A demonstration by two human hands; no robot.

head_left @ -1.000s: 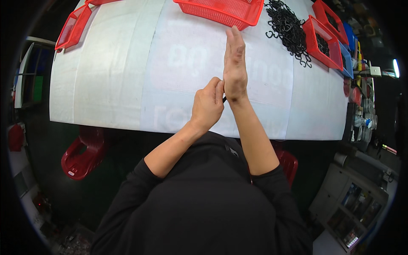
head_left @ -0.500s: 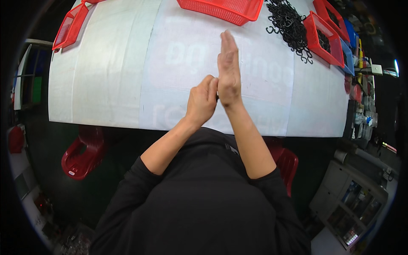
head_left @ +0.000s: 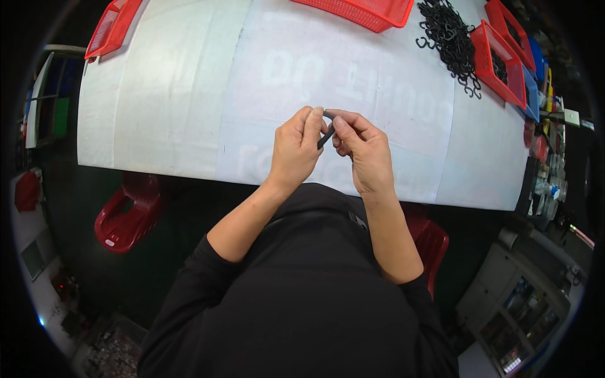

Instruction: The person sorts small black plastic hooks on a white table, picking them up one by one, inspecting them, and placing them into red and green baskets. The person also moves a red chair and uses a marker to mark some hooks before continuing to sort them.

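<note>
Black curved piece (head_left: 326, 134) in both hands (head_left: 295, 149), hook pile (head_left: 449, 34), red baskets (head_left: 373, 17)

A table with a pale covering (head_left: 170, 120) spread out beneath and beyond the left hand (head_left: 295, 151) and the right hand (head_left: 372, 157). Far to the left of both, a narrow red basket (head_left: 112, 30) sat near its edge; ahead of them was a wide red basket (head_left: 378, 20), cut off above. Beyond the right hand, farther right, two smaller red baskets (head_left: 508, 94) stood beside a blue container (head_left: 532, 97). Nearer than the hands, a dark red plastic chair (head_left: 129, 220) stood down to the left, with another dark red seat (head_left: 433, 247), partly hidden, down to the right. A grey cabinet (head_left: 498, 280) with dark panes stood farther right, well apart.
</note>
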